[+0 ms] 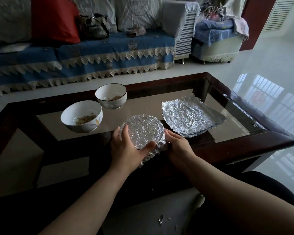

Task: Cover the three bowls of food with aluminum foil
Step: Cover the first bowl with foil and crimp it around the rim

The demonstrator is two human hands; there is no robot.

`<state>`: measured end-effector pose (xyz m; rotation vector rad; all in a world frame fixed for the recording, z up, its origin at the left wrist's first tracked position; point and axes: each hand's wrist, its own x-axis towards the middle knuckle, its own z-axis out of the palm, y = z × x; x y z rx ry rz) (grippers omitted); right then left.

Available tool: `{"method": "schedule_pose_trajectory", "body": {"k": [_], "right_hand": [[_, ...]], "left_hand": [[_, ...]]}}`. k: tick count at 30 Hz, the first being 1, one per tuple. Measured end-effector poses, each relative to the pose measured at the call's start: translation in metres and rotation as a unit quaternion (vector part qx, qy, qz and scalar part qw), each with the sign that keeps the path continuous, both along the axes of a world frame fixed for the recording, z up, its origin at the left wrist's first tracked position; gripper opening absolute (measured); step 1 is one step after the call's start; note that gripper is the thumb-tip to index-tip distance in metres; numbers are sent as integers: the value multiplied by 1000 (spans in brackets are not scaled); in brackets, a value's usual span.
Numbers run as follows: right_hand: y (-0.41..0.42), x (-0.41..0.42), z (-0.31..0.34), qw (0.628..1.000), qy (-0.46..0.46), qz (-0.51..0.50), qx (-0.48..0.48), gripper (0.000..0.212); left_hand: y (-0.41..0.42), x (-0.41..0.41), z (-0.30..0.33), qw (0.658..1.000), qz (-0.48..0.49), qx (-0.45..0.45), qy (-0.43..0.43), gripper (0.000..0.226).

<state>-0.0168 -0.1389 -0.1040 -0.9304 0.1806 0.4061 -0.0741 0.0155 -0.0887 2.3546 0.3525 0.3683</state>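
left hand (125, 148) cups the near-left side of the foil-covered bowl (143, 131), fingers curled up along its left rim, thumb pressed onto the foil near the front edge. right hand (177, 144) grips the bowl's right side, fingers wrapped against the crimped foil there; the fingertips are hidden behind the bowl. both forearms reach in from the lower edge of the view.

the covered bowl sits at the near edge of the bench (244, 139), a glass-topped one with a dark wood frame. foil is stretched flat over its mouth and creased down round the rim, with a loose crumpled flap hanging at the front between the two hands.

just right of it and a little further back, a stack of foil sheets (192, 116) lies flat on the glass, wrinkled, ragged at the edges.

to the left, an uncovered white bowl with a flower print (82, 117), a little chopped food in the bottom. behind that, touching or nearly so, a second uncovered white bowl with a dark rim line (111, 95), a small amount of brownish food inside.

small foil scraps (161, 219) lie on the grey cloth over the person's lap.

beyond the bench: a sofa with a blue lace-edged cover (92, 55), a red cushion (54, 21), a dark bag (93, 27), glossy white floor (244, 68).
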Motion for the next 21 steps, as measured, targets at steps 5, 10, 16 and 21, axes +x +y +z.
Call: {"method": "schedule_pose_trajectory", "body": {"k": [5, 10, 16, 21], "right_hand": [[-3, 6, 5, 999, -6, -1, -45, 19], [-3, 11, 6, 992, -8, 10, -128, 16], [-1, 13, 8, 988, 18, 1, -154, 23], [-1, 14, 8, 989, 14, -1, -146, 18]], "left_hand": [[9, 1, 4, 1000, -9, 5, 9, 131], [16, 0, 2, 1000, -11, 17, 0, 120], [16, -1, 2, 1000, -8, 25, -5, 116], [16, 0, 1, 1000, -14, 18, -4, 115]]}}
